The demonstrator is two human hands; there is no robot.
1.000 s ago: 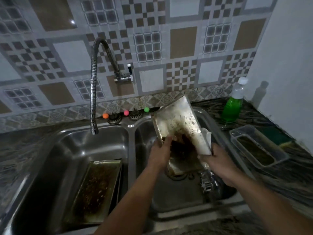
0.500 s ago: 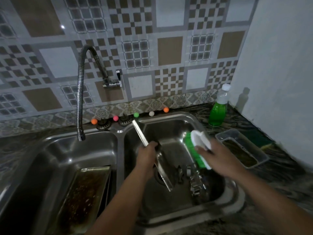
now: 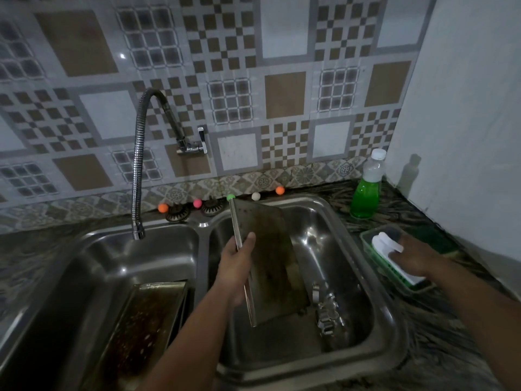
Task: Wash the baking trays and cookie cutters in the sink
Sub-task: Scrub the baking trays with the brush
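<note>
My left hand (image 3: 235, 270) grips the left edge of a stained metal baking tray (image 3: 273, 261), held tilted on end over the right sink basin (image 3: 346, 348). My right hand (image 3: 410, 256) holds a white-handled green scrub brush (image 3: 390, 251) down in a clear plastic container (image 3: 366, 237) on the counter to the right of the sink. Shiny metal cookie cutters (image 3: 327, 311) lie at the bottom of the right basin beside the tray. A second dirty tray (image 3: 141, 325) leans in the left basin (image 3: 93, 263).
A flexible steel faucet (image 3: 138, 176) hangs over the left basin. A bottle of green dish soap (image 3: 366, 190) stands at the back right by the white wall. Small coloured balls (image 3: 197, 203) and two drain strainers (image 3: 177, 214) sit along the sink's back rim.
My right hand carried the brush away from the tray, out of the basin and into the container on the counter. The left hand turned the tray so its face shows more.
</note>
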